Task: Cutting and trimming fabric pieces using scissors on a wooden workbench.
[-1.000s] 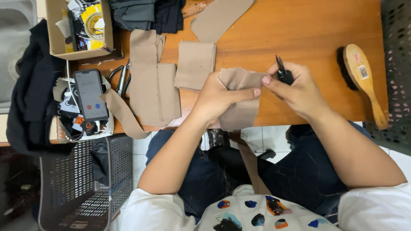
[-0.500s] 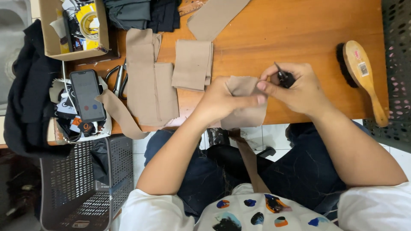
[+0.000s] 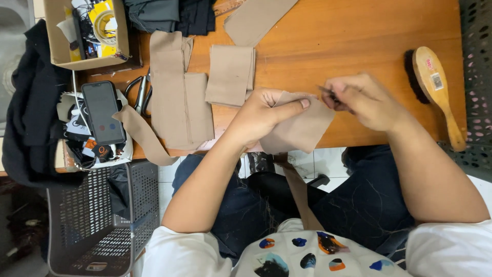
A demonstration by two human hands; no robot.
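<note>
My left hand (image 3: 264,115) pinches a tan fabric piece (image 3: 300,131) at the near edge of the wooden table (image 3: 348,41), thumb laid along its top edge. My right hand (image 3: 364,100) is just to the right of it, closed around a small dark pointed tool (image 3: 328,92) whose tip points left toward the fabric's upper corner. Part of the fabric hangs past the table edge over my lap. More tan fabric pieces (image 3: 179,90) lie flat to the left, one folded square (image 3: 229,74) among them.
A wooden brush (image 3: 435,87) lies at the right. Scissors (image 3: 139,95), a phone (image 3: 102,112) on clutter and a cardboard box (image 3: 84,33) sit at the left. Dark cloth (image 3: 28,102) hangs off the left side. A grey plastic basket (image 3: 97,220) stands below the table.
My right hand has drawn to the right, away from the fabric, with the tool. My left hand has kept its hold on the fabric piece.
</note>
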